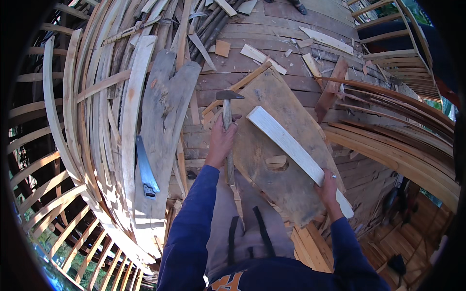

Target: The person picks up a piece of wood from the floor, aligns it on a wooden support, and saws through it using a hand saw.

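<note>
My left hand (222, 138) is wrapped round the wooden handle of a hammer (228, 97), its dark metal head pointing away from me. In my right hand (328, 188) is a pale, narrow wooden board (286, 139), gripped near its closer end. The board slants from lower right to upper left above a wide, worn wooden panel (264, 104); I cannot tell whether it touches the panel. A hole shows in the panel near its middle, with lighter wood visible through it.
A handsaw (146, 169) lies on a broad weathered plank (167, 97) at my left, beside long stacked boards (131, 97). More planks (388, 150) are piled at right. Wood offcuts (264, 57) litter the plank floor (291, 19) ahead. A person's foot (300, 8) shows at the far edge.
</note>
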`<state>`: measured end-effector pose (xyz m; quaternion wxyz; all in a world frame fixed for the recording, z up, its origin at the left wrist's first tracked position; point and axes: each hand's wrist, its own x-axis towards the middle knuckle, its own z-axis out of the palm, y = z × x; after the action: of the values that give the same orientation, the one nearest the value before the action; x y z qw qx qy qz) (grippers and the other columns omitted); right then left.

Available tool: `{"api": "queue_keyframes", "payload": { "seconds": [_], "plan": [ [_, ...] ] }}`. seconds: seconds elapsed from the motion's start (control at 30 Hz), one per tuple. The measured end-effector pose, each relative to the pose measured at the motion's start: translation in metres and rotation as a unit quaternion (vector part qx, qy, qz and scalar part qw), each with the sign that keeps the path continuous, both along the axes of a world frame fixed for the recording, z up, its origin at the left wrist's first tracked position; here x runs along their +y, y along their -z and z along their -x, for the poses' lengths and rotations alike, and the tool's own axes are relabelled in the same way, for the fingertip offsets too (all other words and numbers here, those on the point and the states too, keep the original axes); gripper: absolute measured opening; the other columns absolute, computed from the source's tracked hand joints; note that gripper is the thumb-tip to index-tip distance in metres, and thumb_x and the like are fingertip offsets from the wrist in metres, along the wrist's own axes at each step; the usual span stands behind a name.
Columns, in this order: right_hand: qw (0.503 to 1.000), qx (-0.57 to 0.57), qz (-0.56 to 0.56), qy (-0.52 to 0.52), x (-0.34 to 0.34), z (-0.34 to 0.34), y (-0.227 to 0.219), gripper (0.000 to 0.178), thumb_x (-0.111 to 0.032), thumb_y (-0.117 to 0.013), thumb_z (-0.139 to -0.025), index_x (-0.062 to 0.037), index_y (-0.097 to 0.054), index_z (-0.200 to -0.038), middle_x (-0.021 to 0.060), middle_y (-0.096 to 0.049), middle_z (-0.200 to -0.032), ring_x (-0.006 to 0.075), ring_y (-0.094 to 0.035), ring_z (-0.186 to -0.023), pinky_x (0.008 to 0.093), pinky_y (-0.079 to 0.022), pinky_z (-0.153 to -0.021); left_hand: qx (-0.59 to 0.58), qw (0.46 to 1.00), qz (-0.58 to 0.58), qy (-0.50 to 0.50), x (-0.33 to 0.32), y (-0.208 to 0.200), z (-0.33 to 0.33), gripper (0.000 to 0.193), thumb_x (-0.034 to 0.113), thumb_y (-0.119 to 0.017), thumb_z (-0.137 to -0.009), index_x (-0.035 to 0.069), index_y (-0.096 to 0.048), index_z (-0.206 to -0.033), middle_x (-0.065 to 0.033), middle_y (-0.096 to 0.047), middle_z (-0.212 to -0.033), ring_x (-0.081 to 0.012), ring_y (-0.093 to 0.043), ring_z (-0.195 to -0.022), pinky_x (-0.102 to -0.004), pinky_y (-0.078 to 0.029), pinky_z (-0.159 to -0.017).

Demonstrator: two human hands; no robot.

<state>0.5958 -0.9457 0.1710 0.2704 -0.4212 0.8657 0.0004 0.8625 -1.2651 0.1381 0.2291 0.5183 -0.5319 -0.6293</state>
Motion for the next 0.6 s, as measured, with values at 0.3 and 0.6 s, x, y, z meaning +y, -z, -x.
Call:
{"api": "queue_keyframes", "payload": {
  "seconds": [0.3, 0.6],
  "plan": [
    [0.999, -0.015, -0.02, -0.031, -0.001, -0.004, -0.001, 0.079, 0.001, -0.079, -0.057, -0.005, -0.043, -0.127, 0.0175, -0.053, -0.126, 0.0392, -0.049, -0.116, 0.0481, -0.039, -0.098, -0.062, 0.993, 0.024, 0.093, 0.011, 0.008, 0.022, 0.041, 0.009, -0.054, -0.085, -0.004, -0.047, -0.123, -0.0195, -0.06, -0.107, -0.029, -0.059, -0.098, -0.0368, -0.044, -0.091],
    [0.998, 0.004, -0.045, -0.035, -0.007, -0.008, -0.004, 0.079, 0.005, -0.076, -0.056, -0.0022, -0.042, -0.127, 0.0172, -0.049, -0.129, 0.0407, -0.047, -0.119, 0.0468, -0.039, -0.1, -0.052, 0.992, -0.041, 0.106, 0.013, 0.005, 0.008, 0.048, 0.003, -0.06, -0.081, -0.005, -0.044, -0.125, -0.0227, -0.056, -0.106, -0.0374, -0.056, -0.101, -0.0391, -0.043, -0.091]
  ]
}}
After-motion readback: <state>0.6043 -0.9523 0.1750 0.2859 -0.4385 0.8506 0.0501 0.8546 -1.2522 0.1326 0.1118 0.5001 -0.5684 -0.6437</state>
